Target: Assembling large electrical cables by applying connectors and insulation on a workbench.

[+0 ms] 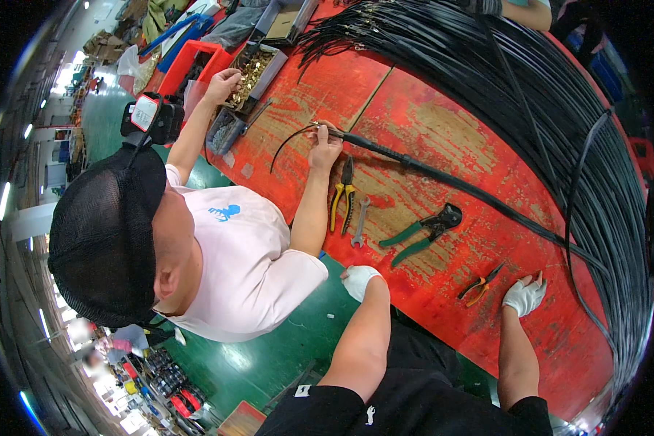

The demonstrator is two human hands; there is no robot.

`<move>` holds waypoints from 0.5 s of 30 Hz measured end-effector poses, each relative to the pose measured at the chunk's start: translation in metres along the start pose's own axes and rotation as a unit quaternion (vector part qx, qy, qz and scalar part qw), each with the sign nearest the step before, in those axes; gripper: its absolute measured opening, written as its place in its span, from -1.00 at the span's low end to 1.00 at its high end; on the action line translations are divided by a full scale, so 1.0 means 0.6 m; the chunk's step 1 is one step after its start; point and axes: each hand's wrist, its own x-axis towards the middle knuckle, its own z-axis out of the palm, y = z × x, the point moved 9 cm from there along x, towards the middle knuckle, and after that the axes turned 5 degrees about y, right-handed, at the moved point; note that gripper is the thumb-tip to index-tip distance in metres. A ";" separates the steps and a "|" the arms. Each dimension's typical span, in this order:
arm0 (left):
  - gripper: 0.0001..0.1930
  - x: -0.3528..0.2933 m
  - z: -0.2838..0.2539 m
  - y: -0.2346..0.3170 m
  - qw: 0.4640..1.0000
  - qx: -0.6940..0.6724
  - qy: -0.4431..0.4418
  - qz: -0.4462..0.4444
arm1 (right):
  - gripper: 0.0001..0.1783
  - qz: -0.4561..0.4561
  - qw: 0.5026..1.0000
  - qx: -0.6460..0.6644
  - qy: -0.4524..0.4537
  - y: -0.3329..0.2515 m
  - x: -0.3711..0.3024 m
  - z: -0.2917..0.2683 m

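My left hand (361, 283), in a white glove with bare fingertips, hangs beside the table's near edge, its fingers curled in and no object showing in it. My right hand (525, 296), gloved alike, rests on the red table (443, 291) with fingers apart and holds nothing. Closest to it lie small orange-handled pliers (480, 285). Green-handled cutters (423, 234), an open-end wrench (361, 221) and yellow-handled pliers (343, 195) lie farther left. A thick black cable (443, 173) crosses the table; a co-worker's hand (325, 149) grips its left end.
The co-worker (232, 254) stands at my left, the other hand (225, 85) at a bin of brass-coloured parts (253, 76). A red crate (192, 62) and a grey box of small parts (227, 131) are nearby. Long black cables (596, 167) bundle along the far and right sides.
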 end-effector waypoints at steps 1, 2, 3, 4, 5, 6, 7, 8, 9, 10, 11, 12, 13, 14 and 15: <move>-0.51 0.000 0.002 -0.004 1.000 -0.004 -0.007 -0.011 | -0.52 -0.005 1.000 0.000 0.003 0.001 0.000 0.001; -0.51 -0.001 0.003 -0.006 1.000 -0.009 -0.014 -0.021 | -0.52 -0.009 1.000 0.000 0.006 0.000 0.000 0.002; -0.51 -0.001 0.002 -0.004 1.000 -0.009 -0.015 -0.020 | -0.52 -0.008 1.000 -0.001 0.006 0.000 0.000 0.002; -0.51 0.001 0.002 -0.010 0.999 -0.014 -0.017 -0.032 | -0.52 -0.008 1.000 -0.005 0.004 -0.003 -0.001 -0.001; -0.51 0.003 0.003 -0.015 0.999 -0.019 -0.019 -0.044 | -0.52 -0.007 1.000 -0.010 0.002 -0.006 -0.002 -0.003; -0.51 0.005 0.002 -0.016 0.999 -0.020 -0.018 -0.044 | -0.52 -0.008 1.000 -0.008 0.002 -0.008 -0.004 -0.003; -0.51 0.004 0.005 -0.017 0.999 -0.020 -0.018 -0.038 | -0.52 -0.010 1.000 -0.005 0.007 -0.007 -0.002 -0.005; -0.51 0.004 0.006 -0.017 0.999 -0.021 -0.018 -0.032 | -0.52 -0.012 1.000 -0.002 0.011 -0.007 -0.001 -0.006; -0.51 0.005 0.008 -0.018 0.999 -0.022 -0.019 -0.033 | -0.52 -0.012 1.000 -0.002 0.012 -0.005 -0.003 -0.004; -0.51 0.006 0.008 -0.023 0.999 -0.012 -0.005 -0.038 | -0.52 -0.016 1.000 -0.003 0.014 -0.001 -0.004 -0.006; -0.52 0.006 0.008 -0.028 0.999 -0.002 0.008 -0.043 | -0.53 -0.020 1.000 -0.004 0.015 0.001 -0.003 -0.007; -0.52 0.005 0.013 -0.031 0.999 -0.002 0.006 -0.043 | -0.53 -0.020 1.000 -0.005 0.017 0.003 0.000 -0.007; -0.52 0.006 0.012 -0.029 0.999 -0.011 0.006 -0.044 | -0.53 -0.014 1.000 0.000 0.013 -0.001 -0.002 -0.009; -0.52 0.006 0.012 -0.027 0.999 -0.020 0.005 -0.044 | -0.54 -0.008 1.000 0.005 0.010 -0.001 -0.002 -0.009; -0.52 0.003 0.011 -0.026 0.999 -0.020 0.004 -0.042 | -0.54 -0.007 1.000 0.004 0.010 0.003 -0.002 -0.008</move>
